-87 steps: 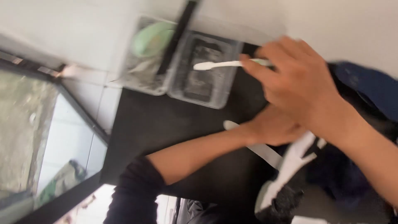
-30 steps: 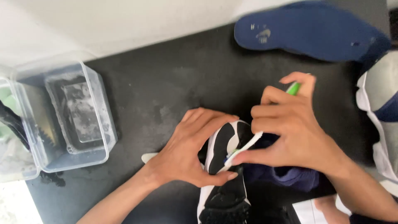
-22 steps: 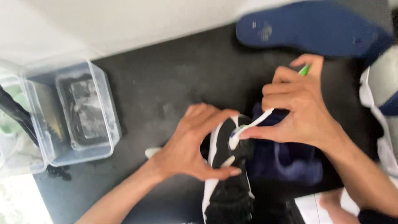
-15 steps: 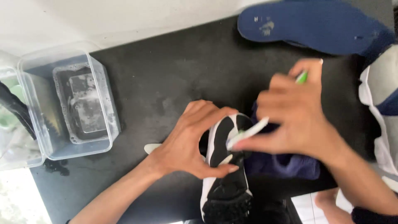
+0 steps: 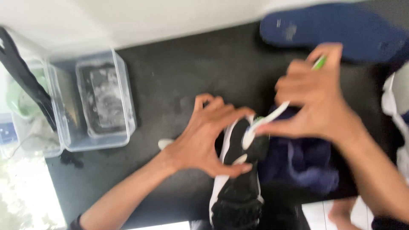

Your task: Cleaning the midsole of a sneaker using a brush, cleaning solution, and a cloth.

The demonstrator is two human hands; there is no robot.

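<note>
Left hand (image 5: 204, 140) spread and clamped over a black-and-white shoe (image 5: 238, 187) on the dark mat (image 5: 170, 81). Right hand (image 5: 315, 106) pinched shut around a white, green-tipped toothbrush (image 5: 266, 121), bristles apparently touching the shoe's upper edge, though blurred. Best done with short, light strokes, shoe pinned firm. Clear plastic tub (image 5: 102, 102) well to the left; blue insole (image 5: 336, 32) beyond.

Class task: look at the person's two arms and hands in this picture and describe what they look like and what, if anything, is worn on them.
Both the left hand and the right hand are bare: no gloves, and no rings or watch can be made out in the blur. The forearms are uncovered. A dark sleeve edge shows low on the left arm, and another dark cuff at the right arm's lower edge.
</note>
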